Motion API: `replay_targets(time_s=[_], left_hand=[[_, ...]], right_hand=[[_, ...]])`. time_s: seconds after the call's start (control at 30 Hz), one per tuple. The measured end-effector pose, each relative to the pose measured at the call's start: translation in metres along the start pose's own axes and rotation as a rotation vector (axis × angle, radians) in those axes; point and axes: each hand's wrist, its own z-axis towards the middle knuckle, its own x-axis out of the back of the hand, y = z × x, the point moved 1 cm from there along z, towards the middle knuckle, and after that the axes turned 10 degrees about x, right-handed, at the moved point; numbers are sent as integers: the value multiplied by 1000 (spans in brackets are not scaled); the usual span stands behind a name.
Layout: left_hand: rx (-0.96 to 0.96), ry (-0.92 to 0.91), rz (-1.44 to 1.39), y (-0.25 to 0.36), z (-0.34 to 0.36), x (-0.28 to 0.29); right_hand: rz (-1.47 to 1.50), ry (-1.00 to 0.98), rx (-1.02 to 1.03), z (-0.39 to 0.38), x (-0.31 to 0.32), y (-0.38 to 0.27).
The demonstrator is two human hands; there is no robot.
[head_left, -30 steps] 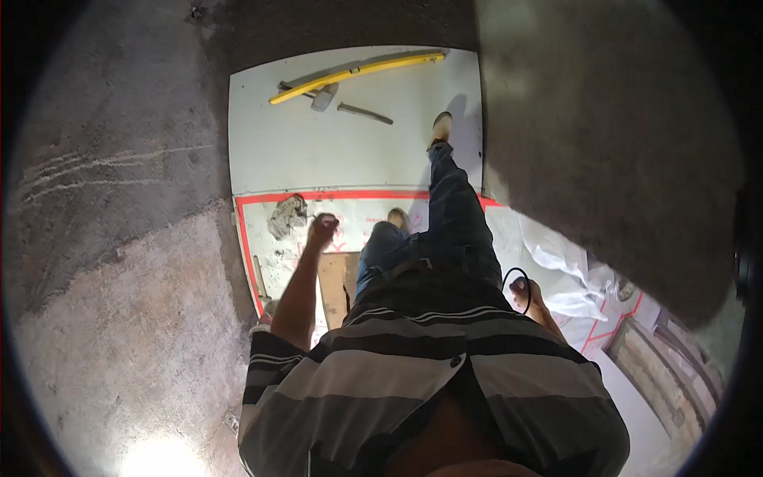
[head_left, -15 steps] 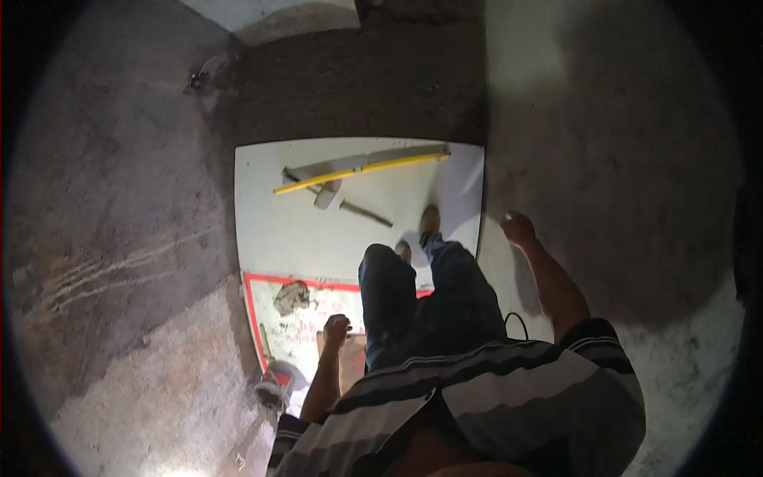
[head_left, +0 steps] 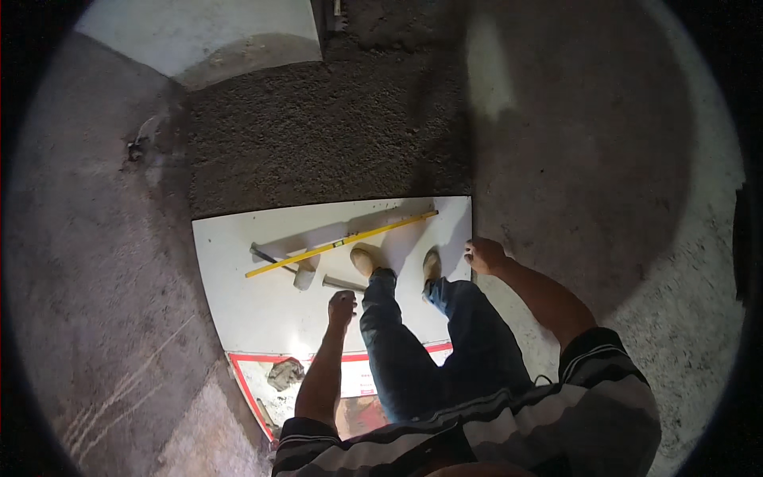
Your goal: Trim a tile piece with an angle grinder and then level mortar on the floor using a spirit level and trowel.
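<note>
I stand with both shoes on a white slab [head_left: 238, 318]. My left hand [head_left: 342, 307] hangs over it with curled fingers; whatever they hold, if anything, is hidden. My right hand [head_left: 485, 255] is over the slab's right edge, fingers also curled, contents unclear. Across the slab lies a long yellow level [head_left: 294, 259], above a mallet with a grey head [head_left: 303, 277] and dark handle. A short metal bar [head_left: 338, 283] lies just above my left hand, partly behind my leg. Neither hand appears to touch the tools.
Dark, rough mortar [head_left: 318, 135] borders the slab's far edge, with another pale slab [head_left: 222, 28] beyond it. Concrete floor [head_left: 103, 262] spreads to both sides. Behind me lie red-edged white sheeting [head_left: 258, 370], a crumpled grey lump [head_left: 285, 374] and a dark cable loop [head_left: 543, 379].
I have stepped forward onto the slab; both shoes now stand beside the tools. The view has shifted forward, showing more mortar. My right arm has swung forward from beside my hip.
</note>
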Motion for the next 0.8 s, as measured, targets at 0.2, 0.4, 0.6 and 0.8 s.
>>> replay_targets(time_s=[0.2,0.4,0.6,0.8], left_hand=[[312,4,-6,39,153,-12],[450,23,-154,26,274,-13],[377,237,-332,6,325,-1],[275,408,-216,-13,320,-18]], right_hand=[[-136,-146,30,118,-57,66],[-179,-119,155,269,-132,112],[-289,26,570,337,-228,116],[-180,-87,719,376,-270,117]])
